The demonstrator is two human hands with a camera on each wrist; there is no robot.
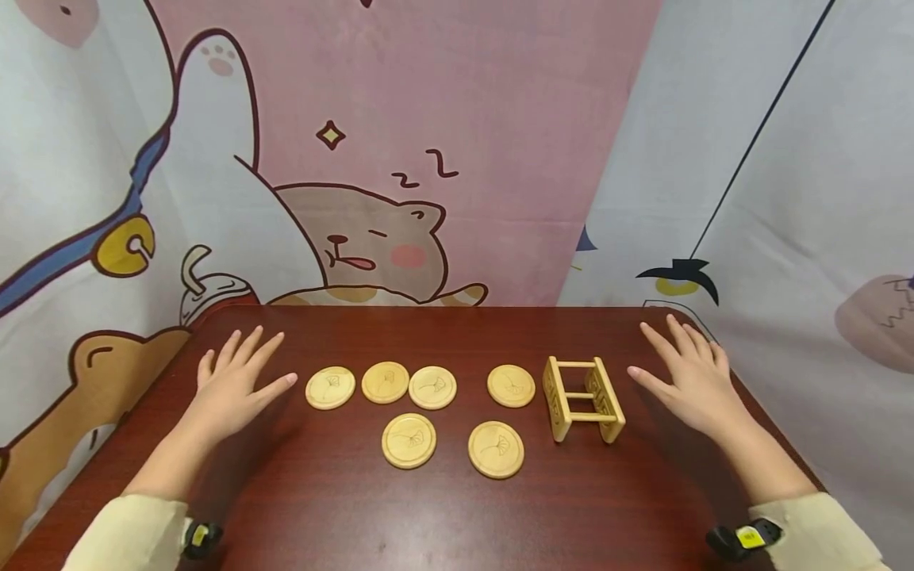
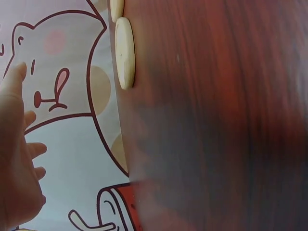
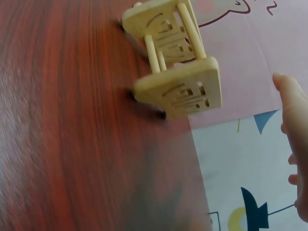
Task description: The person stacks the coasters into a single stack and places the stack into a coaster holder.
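Note:
Several round wooden coasters with a line-drawn leaf pattern lie flat on the dark red-brown table (image 1: 321, 492). Closest to my left hand (image 1: 232, 394) is the leftmost coaster (image 1: 331, 388); the hand hovers to its left, fingers spread, holding nothing. A wooden coaster rack (image 1: 585, 400) stands right of the coasters, two cut-out side panels joined by round rods. To the rack's right, my right hand (image 1: 691, 387) hangs over the table with spread fingers and nothing in it. The right wrist view shows the rack (image 3: 178, 89) beside that hand's thumb.
Two coasters, one (image 1: 409, 441) left of the other (image 1: 496, 450), lie nearer to me than the rest. Cartoon-printed cloth (image 1: 514, 159) hangs behind the table and along both sides. Each wrist wears a dark band, the left band (image 1: 202, 539) below a pale sleeve.

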